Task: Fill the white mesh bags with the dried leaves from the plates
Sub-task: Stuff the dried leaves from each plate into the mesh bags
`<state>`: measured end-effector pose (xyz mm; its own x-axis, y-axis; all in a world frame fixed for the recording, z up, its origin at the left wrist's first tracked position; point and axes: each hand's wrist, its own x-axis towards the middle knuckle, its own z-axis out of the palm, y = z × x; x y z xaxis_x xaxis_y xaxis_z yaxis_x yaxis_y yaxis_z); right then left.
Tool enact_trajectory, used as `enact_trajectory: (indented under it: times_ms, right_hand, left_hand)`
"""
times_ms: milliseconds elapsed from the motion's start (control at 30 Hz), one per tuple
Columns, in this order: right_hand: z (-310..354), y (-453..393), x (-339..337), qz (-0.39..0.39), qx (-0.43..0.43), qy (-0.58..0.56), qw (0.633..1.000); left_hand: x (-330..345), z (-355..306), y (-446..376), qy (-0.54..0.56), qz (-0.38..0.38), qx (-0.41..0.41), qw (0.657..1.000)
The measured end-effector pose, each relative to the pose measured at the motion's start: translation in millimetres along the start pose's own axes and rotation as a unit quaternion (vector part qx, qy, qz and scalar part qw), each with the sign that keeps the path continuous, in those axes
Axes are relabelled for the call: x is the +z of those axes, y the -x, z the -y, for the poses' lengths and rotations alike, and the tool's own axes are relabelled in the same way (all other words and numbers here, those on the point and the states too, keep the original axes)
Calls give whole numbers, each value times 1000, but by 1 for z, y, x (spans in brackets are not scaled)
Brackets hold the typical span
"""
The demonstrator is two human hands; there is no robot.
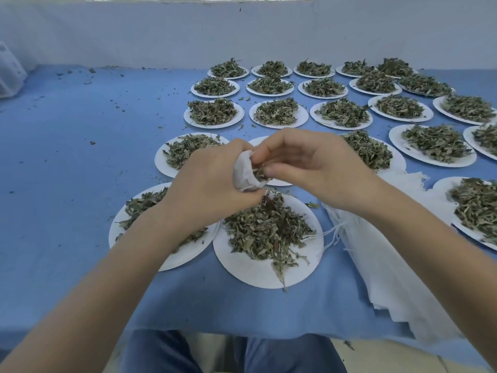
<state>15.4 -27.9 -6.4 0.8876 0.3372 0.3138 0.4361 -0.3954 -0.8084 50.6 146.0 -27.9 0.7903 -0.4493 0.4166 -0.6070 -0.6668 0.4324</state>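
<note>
A white mesh bag (243,170), held above the nearest plate (269,267) of dried leaves (265,232), sat gripped in my left hand (212,181) while my right hand (304,168) pinched leaves at its mouth; spare bags (387,270) lay right of that plate.

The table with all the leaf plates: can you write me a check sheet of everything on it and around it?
Surface: blue cloth covers the table.
Job's things: white mesh bag held above the nearest plate; many more plates of dried leaves behind; stack of empty bags on the right.
Clutter: leaf crumbs scattered on the cloth.
Hands: left hand grips the bag; right hand pinches leaves at its mouth.
Cables: nothing seen.
Surroundings: pale wall behind.
</note>
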Motion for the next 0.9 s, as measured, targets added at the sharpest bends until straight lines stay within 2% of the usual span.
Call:
enact_trajectory:
  times_ms: [233,333,433,533,600,667,700,767,800,833,900]
  right_hand:
    - [-2,-4,21,-120,-56,78,988]
    - [-2,-6,20,-64,-34,70,995]
    - [-1,-6,13,16,-5,-24,1000]
    - [-1,-5,10,19,-10,-59,998]
    - [-4,-1,9,-17,-12,-57,998]
    - [-8,7,5,-58,-9,43,997]
    - [-10,10,1,-43,-4,135,990]
    - [-12,16,-3,73,52,308,947]
    - [-14,19,-3,136,91,360,919]
    - [-16,21,-2,177,126,384,898]
    - [-18,23,2,197,150,386,888]
  left_hand:
    - [3,-11,0,13,-6,-1,1000]
    - [-1,-8,0,16,0,-26,1000]
    - [-9,-3,3,0,10,-16,1000]
    - [-20,3,6,-59,29,-17,998]
    - [-24,7,6,-100,33,-17,994]
    - [-26,9,8,-122,37,-18,992]
    - [-26,10,10,-131,43,-17,990]
    - [-25,9,12,-148,58,-7,987]
    - [-24,7,12,-155,67,-2,986]
    - [-22,6,13,-159,76,4,984]
    - [-19,3,13,-155,95,11,983]
